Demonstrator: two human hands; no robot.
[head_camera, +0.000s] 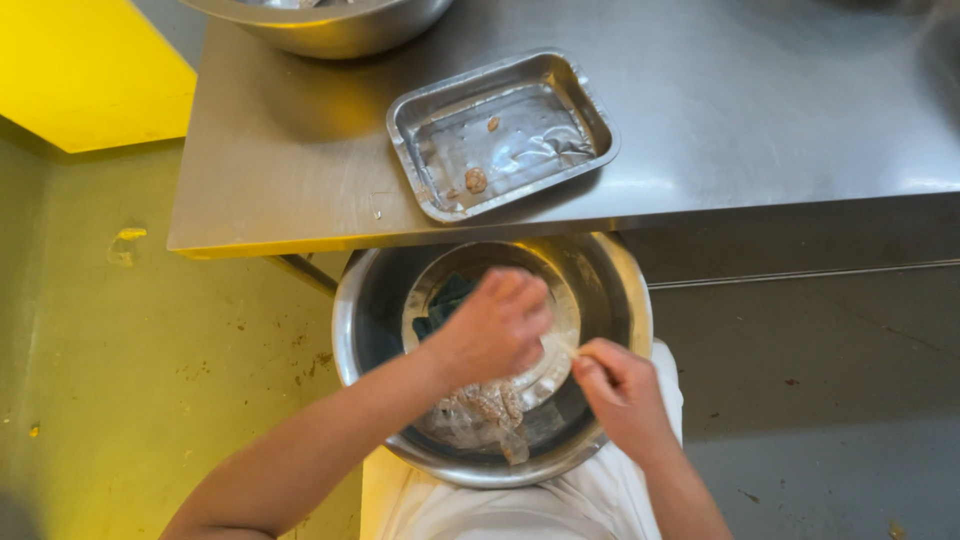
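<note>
Over the large steel bowl (620, 300) on the lap, below the counter (750, 110), the left hand (490, 325) grips a small plate (560, 310); the right hand (620, 395) pinches a thin stick touching the plate's rim

— What can't you make out under the left hand (490, 325)?

— Its palm hides most of the small round metal dish (560, 300) inside the large round steel bowl (620, 290). The dark teal scrap (445, 300) beside its knuckles is too blurred to identify.

— And the right hand (620, 390)?

— Its fingertips pinch something pale and thin, too small to tell. Below both wrists, the crumpled clear plastic film (485, 415) holds brownish bits I can't name.

— Farther off?

— The second round steel bowl (330, 25), beyond the left hand, is cut off by the top edge.
</note>
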